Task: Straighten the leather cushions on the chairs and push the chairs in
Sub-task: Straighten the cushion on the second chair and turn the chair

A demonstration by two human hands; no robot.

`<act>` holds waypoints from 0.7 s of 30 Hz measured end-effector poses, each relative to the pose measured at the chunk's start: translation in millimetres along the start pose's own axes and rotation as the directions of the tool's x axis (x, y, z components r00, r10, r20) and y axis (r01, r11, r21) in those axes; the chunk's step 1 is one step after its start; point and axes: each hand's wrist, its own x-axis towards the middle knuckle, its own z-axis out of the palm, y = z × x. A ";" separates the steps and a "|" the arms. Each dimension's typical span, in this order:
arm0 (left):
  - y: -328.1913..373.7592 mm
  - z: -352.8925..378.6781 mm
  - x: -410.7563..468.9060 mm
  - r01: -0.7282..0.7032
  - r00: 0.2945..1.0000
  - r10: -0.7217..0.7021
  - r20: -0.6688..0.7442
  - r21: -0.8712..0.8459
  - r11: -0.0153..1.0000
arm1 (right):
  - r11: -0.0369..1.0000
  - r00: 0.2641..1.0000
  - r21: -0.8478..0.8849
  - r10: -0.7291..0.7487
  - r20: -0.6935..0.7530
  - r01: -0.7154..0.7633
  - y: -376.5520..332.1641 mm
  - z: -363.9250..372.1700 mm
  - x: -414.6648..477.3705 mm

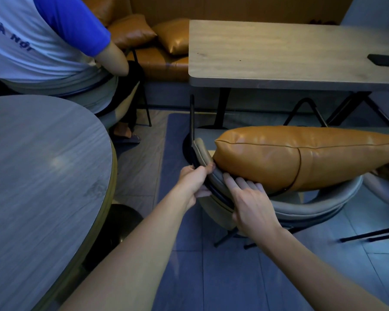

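Two hands clench my chair (301, 208) back's rim: left hand (194, 182), right hand (252, 205), fingers (240, 182) touching the cushion (301, 158).

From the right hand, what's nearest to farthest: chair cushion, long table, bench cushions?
From the right hand:
1. Chair cushion, right at its fingertips.
2. Long table, beyond the chair.
3. Bench cushions, behind the table, upper left.

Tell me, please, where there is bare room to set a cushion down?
The rectangular table is bare except a dark object at its right edge; the round table looks bare too. The chair is crowded: the cushion fills it, and the left hand and right hand grip its back.
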 end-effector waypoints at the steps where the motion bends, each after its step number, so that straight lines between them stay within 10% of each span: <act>1: 0.1 1.0 0.1 0.001 1.000 -0.001 -0.003 0.002 1.000 | 1.000 1.000 0.000 0.002 -0.004 -0.002 1.1 -0.1 -0.3; 21: -4.4 -4.3 -7.5 0.011 1.000 -0.011 0.006 -0.074 0.997 | 0.999 1.000 -0.036 0.017 0.019 -0.016 -5.7 -2.8 -4.0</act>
